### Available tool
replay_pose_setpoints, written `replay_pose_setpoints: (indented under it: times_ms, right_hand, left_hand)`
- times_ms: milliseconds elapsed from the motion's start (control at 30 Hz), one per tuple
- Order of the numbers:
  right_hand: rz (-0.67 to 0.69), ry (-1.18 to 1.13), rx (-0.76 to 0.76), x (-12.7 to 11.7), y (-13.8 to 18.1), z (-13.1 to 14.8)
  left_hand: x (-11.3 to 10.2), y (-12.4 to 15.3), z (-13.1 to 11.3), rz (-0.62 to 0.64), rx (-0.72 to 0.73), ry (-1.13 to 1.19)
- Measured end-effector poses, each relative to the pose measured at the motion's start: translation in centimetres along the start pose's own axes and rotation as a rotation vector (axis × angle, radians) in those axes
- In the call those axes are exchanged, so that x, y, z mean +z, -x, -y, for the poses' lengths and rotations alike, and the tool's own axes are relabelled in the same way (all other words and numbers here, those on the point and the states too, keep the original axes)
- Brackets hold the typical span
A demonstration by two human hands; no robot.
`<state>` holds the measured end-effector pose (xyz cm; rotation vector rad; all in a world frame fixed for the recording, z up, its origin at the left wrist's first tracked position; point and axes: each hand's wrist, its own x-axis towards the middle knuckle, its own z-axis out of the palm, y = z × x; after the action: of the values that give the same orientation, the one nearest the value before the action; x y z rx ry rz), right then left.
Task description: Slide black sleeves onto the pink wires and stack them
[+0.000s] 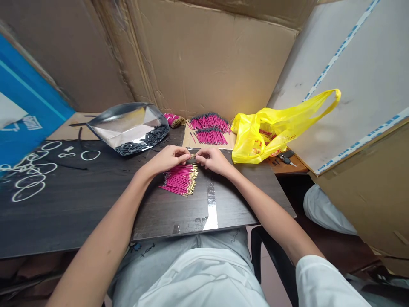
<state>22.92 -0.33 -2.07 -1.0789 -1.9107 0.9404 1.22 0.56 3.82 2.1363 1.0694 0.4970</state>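
Observation:
My left hand (171,157) and my right hand (211,159) meet fingertip to fingertip over a dark board (96,200) on my lap. Both pinch one thin pink wire with a gold tip (191,159) between them. Just below the hands lies a loose pile of the same pink wires (181,179), gold tips pointing right. Further back, finished pink wires with black ends (211,129) lie in two rows on a cardboard sheet.
A shiny metal tray (128,123) holds small black tubes (140,143) at the back left. White rubber bands (30,170) lie on the left. A yellow plastic bag (271,128) and keys (286,158) sit at the right. Cardboard walls stand behind.

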Motion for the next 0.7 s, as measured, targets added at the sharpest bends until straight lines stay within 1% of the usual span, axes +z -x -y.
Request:
replay_pose_setpoints:
  times_ms: [200, 333, 567, 700]
  right_hand:
    - [0.015, -0.078, 0.038, 0.15, -0.11, -0.20]
    - [0.014, -0.070, 0.033, 0.13, -0.06, -0.09]
    - [0.013, -0.133, 0.086, 0.30, -0.10, -0.23]
    - [0.020, -0.129, 0.085, 0.29, -0.05, -0.05]
  left_hand:
    - [0.02, 0.11, -0.19, -0.002, 0.001, -0.007]
    - [0.05, 0.13, -0.21, 0.000, 0.003, -0.009]
    - [0.09, -0.06, 0.24, 0.007, 0.004, 0.016]
    - [0.14, -0.10, 0.26, 0.013, 0.002, 0.022]
